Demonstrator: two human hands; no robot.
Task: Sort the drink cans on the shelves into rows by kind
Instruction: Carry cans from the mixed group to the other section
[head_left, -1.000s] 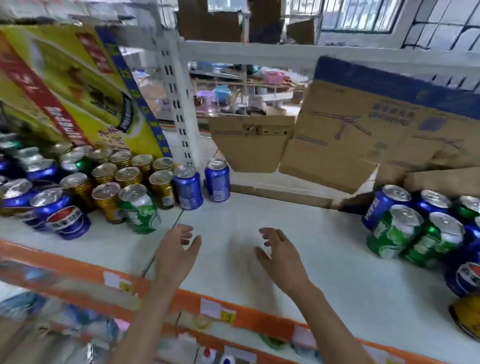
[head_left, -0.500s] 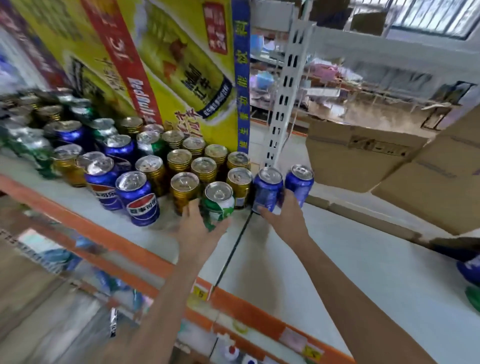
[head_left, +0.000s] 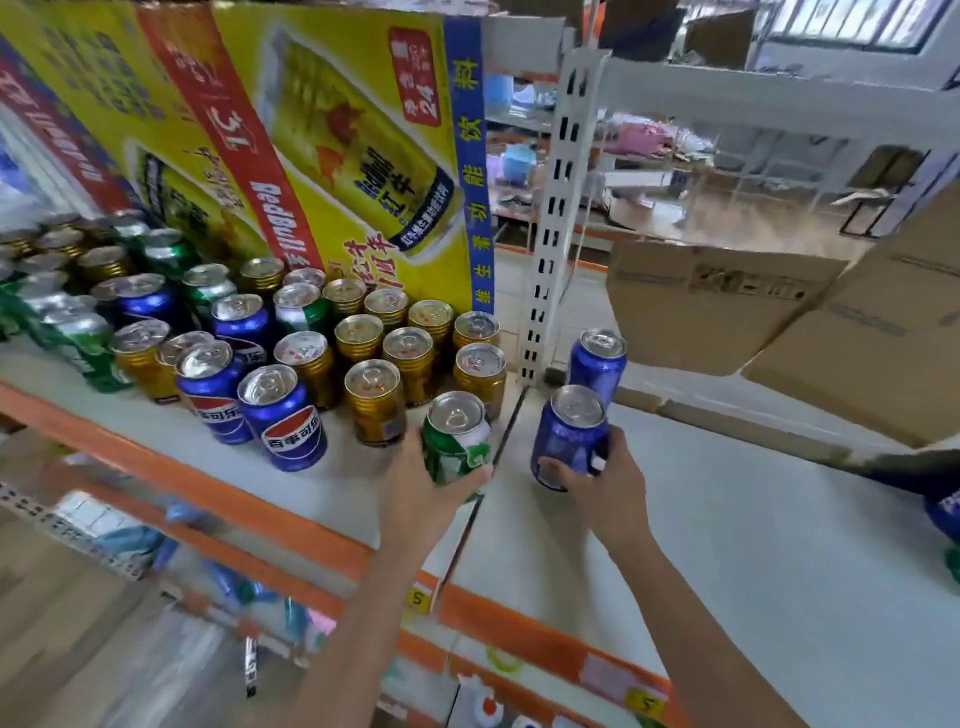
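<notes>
Hands at frame ctr, each w/ a can. Left hand (head_left: 422, 486) curled round green can (head_left: 457, 439), upright, just right of gold cans (head_left: 410, 348). Right hand (head_left: 605, 488) wraps blue can (head_left: 569, 434), tilted slightly; 2nd blue can (head_left: 598, 366) just behind, near upright post (head_left: 553, 228). Mixed cans crowd shelf (head_left: 727, 545) at left; cardboard boxes (head_left: 727, 306) upper right.
</notes>
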